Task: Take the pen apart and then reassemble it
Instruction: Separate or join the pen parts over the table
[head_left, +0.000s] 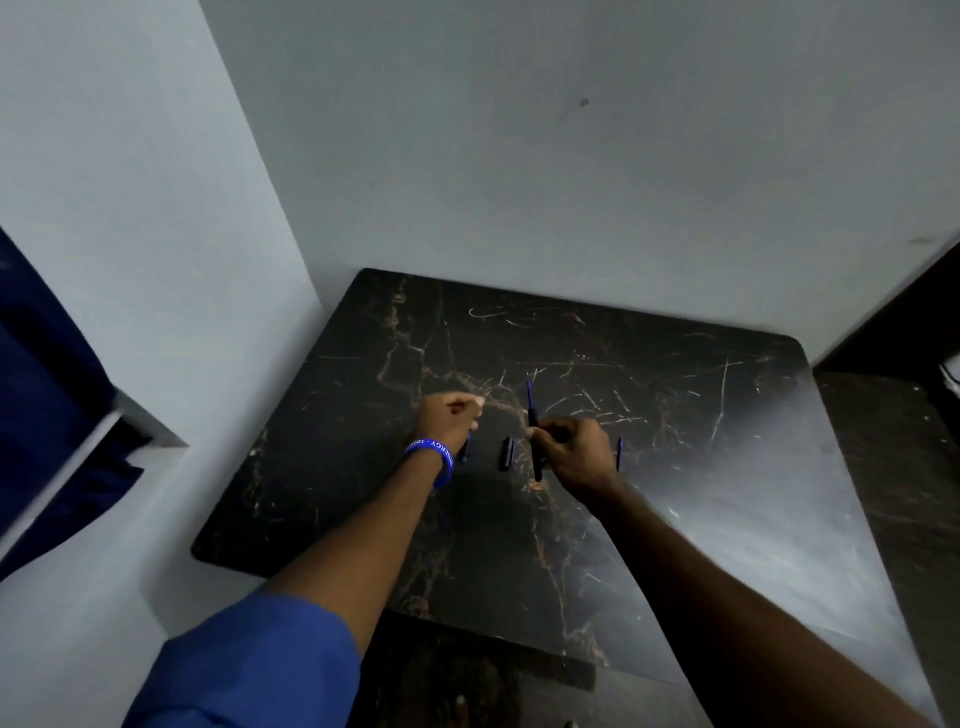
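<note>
Head view: my right hand (571, 452) pinches the slim dark pen barrel (535, 452), blue refill tip (529, 392) poking out for alignment; my left hand (451, 415) is fisted, contents unclear; loose black cap (506, 453) waits between them on the black marble tabletop (675, 467).

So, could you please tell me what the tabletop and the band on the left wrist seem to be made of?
The tabletop looks like polished dark marble or a marble-look laminate: black with tan veins, a glossy glare patch and fine scratches. The wristband looks like moulded silicone rubber: a smooth, matte blue loop with pale lettering.
</note>
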